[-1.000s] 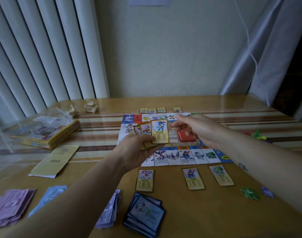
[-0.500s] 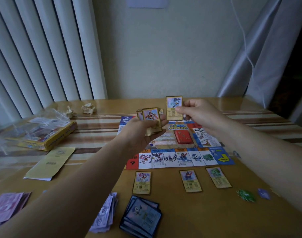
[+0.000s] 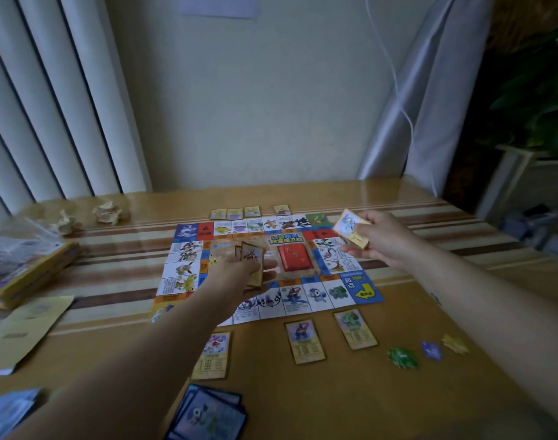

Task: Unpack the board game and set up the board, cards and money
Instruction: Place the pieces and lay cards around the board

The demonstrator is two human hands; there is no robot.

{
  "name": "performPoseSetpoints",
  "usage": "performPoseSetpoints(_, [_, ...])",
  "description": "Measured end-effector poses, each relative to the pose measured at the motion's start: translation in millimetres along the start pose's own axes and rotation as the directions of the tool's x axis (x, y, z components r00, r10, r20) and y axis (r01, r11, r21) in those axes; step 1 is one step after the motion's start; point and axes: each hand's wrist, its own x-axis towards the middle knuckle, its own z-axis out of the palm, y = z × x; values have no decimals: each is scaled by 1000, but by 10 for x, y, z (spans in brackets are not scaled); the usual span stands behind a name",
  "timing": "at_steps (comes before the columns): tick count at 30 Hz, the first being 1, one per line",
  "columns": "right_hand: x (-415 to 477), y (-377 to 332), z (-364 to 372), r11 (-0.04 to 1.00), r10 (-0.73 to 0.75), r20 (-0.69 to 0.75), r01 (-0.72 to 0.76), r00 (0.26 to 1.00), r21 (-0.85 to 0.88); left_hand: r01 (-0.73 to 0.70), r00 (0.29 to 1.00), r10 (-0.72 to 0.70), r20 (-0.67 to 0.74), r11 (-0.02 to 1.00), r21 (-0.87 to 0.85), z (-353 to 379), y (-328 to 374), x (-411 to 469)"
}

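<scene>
Holding cards over a game board [image 3: 363, 290] spread flat in the middle of the tabletop [image 3: 334, 408].

Shows, left of the board, a yellow game box [image 3: 27, 271] with a pale leaflet [image 3: 27, 328] on its near side. Finds the left hand [image 3: 239, 274] above the board's middle, curled round a small fan of cards [image 3: 252, 258], just left of the red deck [image 3: 295, 257] lying on the board's centre. Puts the right hand [image 3: 385, 242] at the board's far right corner, thumb and fingers pinching one tilted card [image 3: 350, 228]. Counts a row of four cards [image 3: 234, 213] just beyond the board's far edge and three cards [image 3: 304, 341] face up just off its near edge. Places a dark blue card stack [image 3: 207, 414] nearer still, blue banknotes [image 3: 8, 411] well off the near left corner, and a green token [image 3: 402, 357], blue token [image 3: 431, 350] and yellow token [image 3: 454, 343] off the near right corner.
</scene>
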Motion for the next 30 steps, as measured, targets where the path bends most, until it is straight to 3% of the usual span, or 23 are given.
performPoseSetpoints(7, [46, 130, -23, 997, 28, 8, -27, 1000, -75, 28, 999, -29, -35, 999, -21, -2, -67, 84])
performPoseSetpoints(13, [122, 18, 37, 990, -65, -21, 62, 998, -125, -18, 999, 16, -28, 998, -52, -225, 16, 119])
performPoseSetpoints(18, [105, -125, 228, 981, -114, 30, 117, 993, -156, -2, 993, -17, -115, 987, -160, -520, 70, 94])
performPoseSetpoints(23, [117, -175, 453, 965, -167, 69, 177, 984, -193, -73, 976, 23, -215, 971, -227, -774, 156, 43])
performPoseSetpoints(30, [261, -395, 575, 927, -365, -182, 338, 913, -164, -89, 952, -42, -304, 910, -406, -990, 295, 36])
